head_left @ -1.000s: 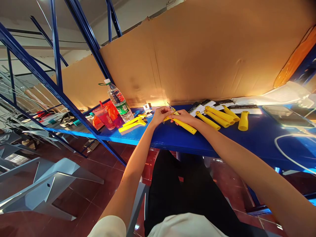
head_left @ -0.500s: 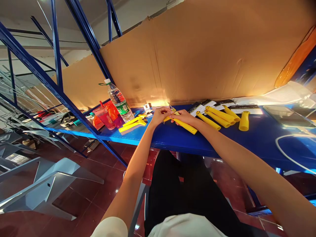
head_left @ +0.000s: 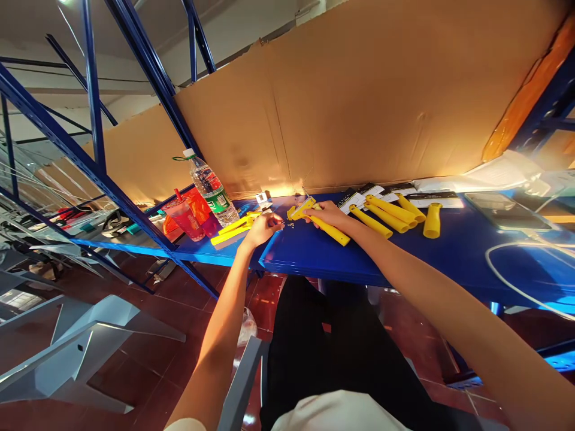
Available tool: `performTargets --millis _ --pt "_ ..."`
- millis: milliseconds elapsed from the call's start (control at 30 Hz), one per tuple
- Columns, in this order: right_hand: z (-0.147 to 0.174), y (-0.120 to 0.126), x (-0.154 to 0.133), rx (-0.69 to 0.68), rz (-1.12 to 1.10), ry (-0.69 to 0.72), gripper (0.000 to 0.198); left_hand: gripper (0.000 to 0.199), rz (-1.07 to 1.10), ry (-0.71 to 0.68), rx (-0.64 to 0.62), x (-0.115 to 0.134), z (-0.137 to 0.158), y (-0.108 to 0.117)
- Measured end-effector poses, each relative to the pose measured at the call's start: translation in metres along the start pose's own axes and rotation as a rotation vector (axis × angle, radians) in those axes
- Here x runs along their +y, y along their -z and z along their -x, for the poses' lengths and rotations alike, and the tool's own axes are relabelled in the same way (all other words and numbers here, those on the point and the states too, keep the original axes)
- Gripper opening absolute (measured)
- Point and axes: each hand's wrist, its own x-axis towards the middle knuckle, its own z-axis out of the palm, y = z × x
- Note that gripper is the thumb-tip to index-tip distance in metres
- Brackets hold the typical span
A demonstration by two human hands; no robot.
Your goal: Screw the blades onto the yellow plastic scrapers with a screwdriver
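My right hand [head_left: 325, 214] is closed around a yellow scraper [head_left: 333, 231]. Its wide head, with a pale metallic strip, points up and left, and its handle slants down to the right under my palm. Apart from it on the left, my left hand [head_left: 263, 230] is pinched low over the blue table, and whatever is between the fingertips is too small to name. Beside those fingertips lie some tiny loose parts [head_left: 291, 225]. A small yellow piece [head_left: 291, 213] sits just behind them, close to the scraper head. More yellow tool parts [head_left: 232, 231] lie left of my left hand.
Several hollow yellow handles [head_left: 390, 214] rest right of my right hand, on printed cards [head_left: 354, 201]. A water bottle [head_left: 215, 191] and a red cup [head_left: 185, 219] stand at left. A phone-like slab [head_left: 507, 211] and white cable [head_left: 489, 257] lie at right. Cardboard [head_left: 341, 108] walls the back.
My left hand has left the scraper and moved left, down to the tabletop. The scraper stays in my right hand, its head now uncovered. The view has shifted slightly.
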Motion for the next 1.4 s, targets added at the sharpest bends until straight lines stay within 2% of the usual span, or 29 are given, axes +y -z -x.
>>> performTargets --millis 100,233,467,567,700,867,933,1100,1400 --pt "0.000 -0.001 -0.001 0.007 -0.009 0.005 0.018 0.012 -0.017 -0.014 -0.074 -0.002 0.012 0.012" --pt "0.002 -0.001 -0.003 0.011 -0.012 0.014 0.018 0.009 -0.004 -0.010 -0.132 -0.003 0.008 0.014" --pt "0.001 0.000 -0.002 0.013 -0.039 0.021 0.014 0.018 0.049 0.058 -0.103 -0.008 0.002 0.012" --pt "0.001 -0.001 -0.002 0.017 -0.060 0.016 0.014 0.025 0.098 0.056 -0.029 -0.001 -0.011 0.003" --pt "0.002 -0.002 -0.004 0.051 -0.091 0.014 0.018 0.035 0.174 0.009 0.041 0.016 -0.043 -0.023" --pt "0.000 0.003 -0.008 0.207 -0.151 0.016 0.032 0.036 0.195 -0.053 0.030 0.036 -0.076 -0.053" --pt "-0.003 0.006 -0.009 0.271 -0.174 0.011 0.033 0.032 0.184 -0.073 0.066 0.038 -0.083 -0.060" --pt "-0.008 0.010 -0.007 0.326 -0.211 -0.014 0.027 0.027 0.177 -0.100 0.198 0.033 -0.083 -0.069" --pt "-0.004 0.005 -0.002 0.258 -0.215 -0.034 0.026 0.032 0.201 -0.058 0.185 0.033 -0.069 -0.066"
